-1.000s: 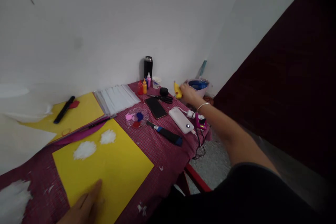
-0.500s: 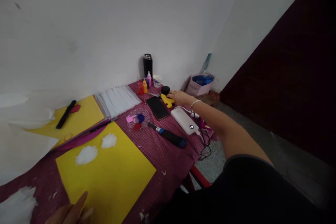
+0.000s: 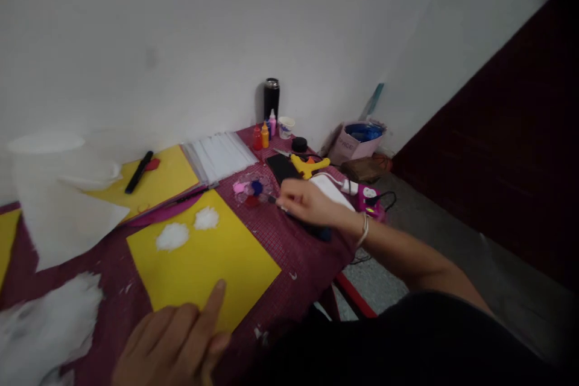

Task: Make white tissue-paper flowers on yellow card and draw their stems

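My left hand (image 3: 174,338) is at the bottom, over the near edge of a yellow sheet (image 3: 235,259). Its index finger points out across the sheet, the other fingers partly curled. Two fluffy white cotton tufts (image 3: 172,236) lie on that sheet. My right hand (image 3: 301,202) is in a closed pinch above a utility knife (image 3: 323,233), covering its middle; whether the fingers grip it or something small is unclear. Just beyond lie a yellow glue gun (image 3: 310,166), a black phone (image 3: 283,167) and a white power bank (image 3: 332,190).
A clear palette (image 3: 253,187) with pink, blue and red paint sits left of my right hand. Behind are paint bottles (image 3: 265,136), a paper cup (image 3: 286,127) and a black flask (image 3: 271,99). A power strip (image 3: 371,199) with cords is at the right edge. Cotton (image 3: 49,325) lies lower left.
My right hand has drawn back from the glue gun toward me, to above the utility knife. My left hand has come further into view over the yellow sheet. The view has shifted.
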Available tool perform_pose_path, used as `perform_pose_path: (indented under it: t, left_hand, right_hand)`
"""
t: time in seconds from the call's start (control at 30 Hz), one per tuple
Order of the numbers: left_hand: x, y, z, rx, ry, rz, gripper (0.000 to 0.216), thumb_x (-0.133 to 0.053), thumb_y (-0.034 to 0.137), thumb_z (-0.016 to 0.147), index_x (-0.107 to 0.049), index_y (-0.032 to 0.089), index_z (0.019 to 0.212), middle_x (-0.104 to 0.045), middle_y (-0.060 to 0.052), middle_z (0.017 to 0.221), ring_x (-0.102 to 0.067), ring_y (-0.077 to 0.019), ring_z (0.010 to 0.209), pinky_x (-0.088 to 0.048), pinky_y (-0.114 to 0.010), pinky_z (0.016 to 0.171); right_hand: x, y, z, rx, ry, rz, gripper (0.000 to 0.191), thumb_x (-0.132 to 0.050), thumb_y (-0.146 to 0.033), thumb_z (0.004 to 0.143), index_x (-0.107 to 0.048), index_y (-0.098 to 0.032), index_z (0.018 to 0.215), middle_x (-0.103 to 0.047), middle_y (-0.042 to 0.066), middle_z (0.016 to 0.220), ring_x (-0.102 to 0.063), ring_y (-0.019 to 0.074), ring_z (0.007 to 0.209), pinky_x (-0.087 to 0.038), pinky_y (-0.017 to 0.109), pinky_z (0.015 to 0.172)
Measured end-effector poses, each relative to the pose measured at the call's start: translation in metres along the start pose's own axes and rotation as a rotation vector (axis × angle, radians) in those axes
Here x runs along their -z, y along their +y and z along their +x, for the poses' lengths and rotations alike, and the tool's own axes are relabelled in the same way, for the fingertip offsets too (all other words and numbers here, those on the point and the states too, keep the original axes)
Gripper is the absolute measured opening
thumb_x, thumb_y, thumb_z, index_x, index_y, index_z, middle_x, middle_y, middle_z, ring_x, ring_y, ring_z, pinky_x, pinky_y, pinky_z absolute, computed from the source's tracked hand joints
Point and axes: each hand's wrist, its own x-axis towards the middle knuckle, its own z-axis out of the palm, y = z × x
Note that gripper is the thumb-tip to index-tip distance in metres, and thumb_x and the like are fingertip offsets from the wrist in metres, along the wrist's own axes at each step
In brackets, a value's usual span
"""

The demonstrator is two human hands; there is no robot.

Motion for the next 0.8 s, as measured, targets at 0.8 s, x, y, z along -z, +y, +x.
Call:
perform_pose_path:
  t: [0.8]
  left_hand:
    - [-0.017,-0.005,-0.021,-0.043,0.184,-0.162,0.041,-0.058,0.013,0.086,-0.052,0.01,0.127,-0.062,-0.014,0.119,-0.056,-0.0252,0.113,-0.05,-0.04,0.096]
  right_hand:
    - [-0.121,-0.087,0.016,-0.114,-0.044,0.923,0.013,-0.058,-0.03,0.089,-0.063,-0.018,0.089,-0.068,0.004,0.084,-0.065,0.0144,0.075,-0.053,0.026,0.068]
